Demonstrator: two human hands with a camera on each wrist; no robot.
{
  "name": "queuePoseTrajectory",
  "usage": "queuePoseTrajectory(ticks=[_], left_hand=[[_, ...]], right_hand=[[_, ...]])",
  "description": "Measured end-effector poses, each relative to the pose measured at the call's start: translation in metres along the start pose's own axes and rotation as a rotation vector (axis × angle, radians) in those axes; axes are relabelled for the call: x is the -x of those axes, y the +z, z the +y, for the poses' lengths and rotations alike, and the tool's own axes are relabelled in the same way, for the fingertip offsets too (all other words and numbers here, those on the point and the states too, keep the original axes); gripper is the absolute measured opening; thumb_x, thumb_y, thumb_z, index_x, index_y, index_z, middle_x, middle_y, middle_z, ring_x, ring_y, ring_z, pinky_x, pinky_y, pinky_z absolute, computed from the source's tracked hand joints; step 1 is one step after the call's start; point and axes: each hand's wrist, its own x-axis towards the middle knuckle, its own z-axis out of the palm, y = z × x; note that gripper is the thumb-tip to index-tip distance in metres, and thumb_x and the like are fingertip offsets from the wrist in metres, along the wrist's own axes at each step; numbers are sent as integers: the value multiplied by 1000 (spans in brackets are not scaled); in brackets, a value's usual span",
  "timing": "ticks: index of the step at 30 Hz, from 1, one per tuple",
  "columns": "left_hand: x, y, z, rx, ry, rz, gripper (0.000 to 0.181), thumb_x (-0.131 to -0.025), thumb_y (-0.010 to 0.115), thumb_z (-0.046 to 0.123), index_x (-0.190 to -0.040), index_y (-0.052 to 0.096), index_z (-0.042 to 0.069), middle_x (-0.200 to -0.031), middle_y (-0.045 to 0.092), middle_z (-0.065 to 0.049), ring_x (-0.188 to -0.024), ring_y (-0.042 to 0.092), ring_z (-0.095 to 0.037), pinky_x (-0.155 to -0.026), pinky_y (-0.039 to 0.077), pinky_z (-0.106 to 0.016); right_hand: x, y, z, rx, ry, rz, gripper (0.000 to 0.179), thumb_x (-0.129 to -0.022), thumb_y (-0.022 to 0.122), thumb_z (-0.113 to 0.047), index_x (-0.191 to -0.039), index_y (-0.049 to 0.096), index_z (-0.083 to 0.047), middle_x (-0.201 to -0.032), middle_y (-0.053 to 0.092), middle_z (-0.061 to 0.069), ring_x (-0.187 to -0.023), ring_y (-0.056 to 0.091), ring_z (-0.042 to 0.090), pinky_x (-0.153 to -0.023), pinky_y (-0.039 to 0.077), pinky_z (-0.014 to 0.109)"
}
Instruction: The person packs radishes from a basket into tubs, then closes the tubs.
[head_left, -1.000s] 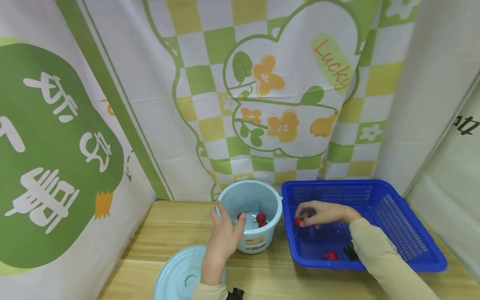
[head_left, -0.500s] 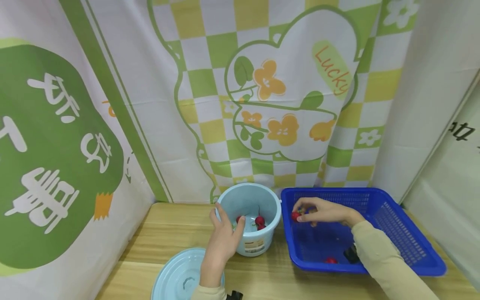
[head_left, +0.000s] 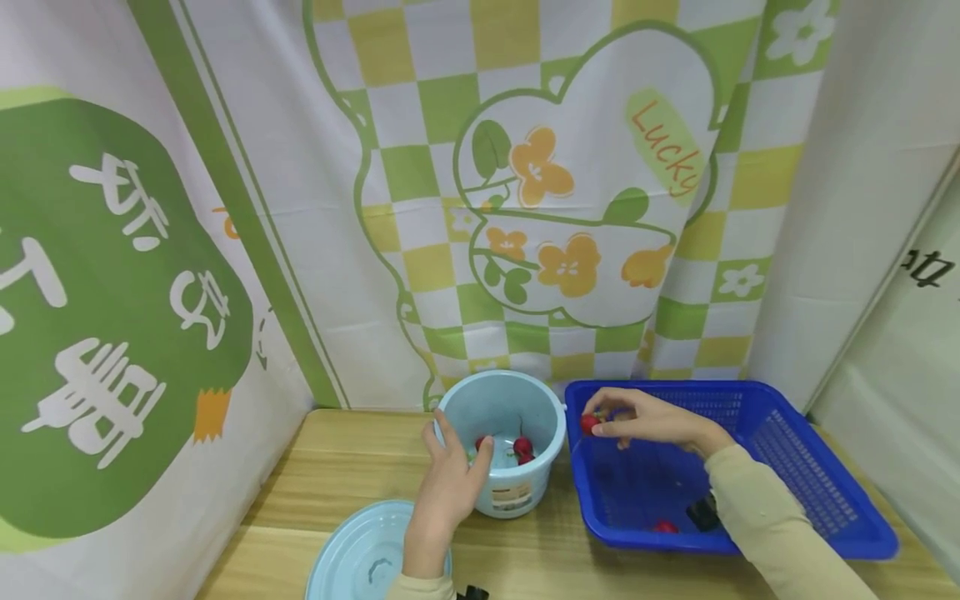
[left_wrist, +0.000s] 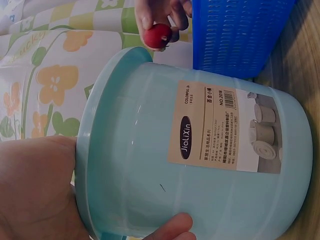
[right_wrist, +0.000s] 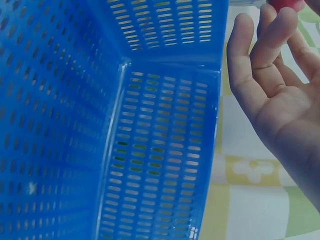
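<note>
My right hand [head_left: 648, 418] pinches a red radish [head_left: 590, 423] between thumb and fingertips, its thin root hanging down, at the left rim of the blue basket [head_left: 840, 508]. In the left wrist view the radish [left_wrist: 157, 36] shows just beyond the rim of the light blue bucket [left_wrist: 130, 150]. My left hand [head_left: 448, 483] holds the bucket [head_left: 465, 400] by its left side. Several radishes [head_left: 522, 447] lie on the bucket's floor. One more radish [head_left: 665, 527] sits in the basket near its front wall, partly hidden by the rim.
A light blue lid [head_left: 352, 546] lies on the wooden table [head_left: 337, 454] at the front left, partly behind my left forearm. The basket [right_wrist: 150, 120] has slotted walls and stands right beside the bucket. A printed curtain [head_left: 420, 167] hangs behind both.
My right hand has lifted the radish from inside the basket and moved slightly left, up to the rim. My left hand keeps its hold on the bucket.
</note>
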Motion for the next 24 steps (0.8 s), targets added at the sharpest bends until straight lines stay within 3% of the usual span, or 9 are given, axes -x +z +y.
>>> queuePoseTrajectory(ticks=[12, 19, 24], left_hand=[[1, -1, 0, -5, 3, 7, 100, -109, 50, 51, -164, -9, -8, -166, -6, -37, -73, 63, -32, -65, 53, -45], [1, 0, 0, 3, -8, 6, 100, -109, 50, 52, -165, -10, -5, -167, -7, -35, -66, 60, -29, -59, 50, -42], [0, 0, 0, 8, -5, 3, 101, -109, 50, 52, -165, -11, -5, -167, -8, -34, -65, 60, -28, -59, 49, -40]], right_hand=[[-4, 5, -19, -10, -21, 4, 31, -103, 72, -27, -130, 65, -13, -116, 69, 14, -82, 66, 42, -73, 58, 42], [-11, 10, -29, -22, -34, 30, 31, -102, 73, -27, -129, 64, -13, -117, 67, 14, -77, 65, 37, -77, 59, 46], [-16, 9, -39, -25, -66, 20, 31, -103, 72, -26, -130, 64, -15, -117, 68, 13, -76, 63, 41, -77, 58, 49]])
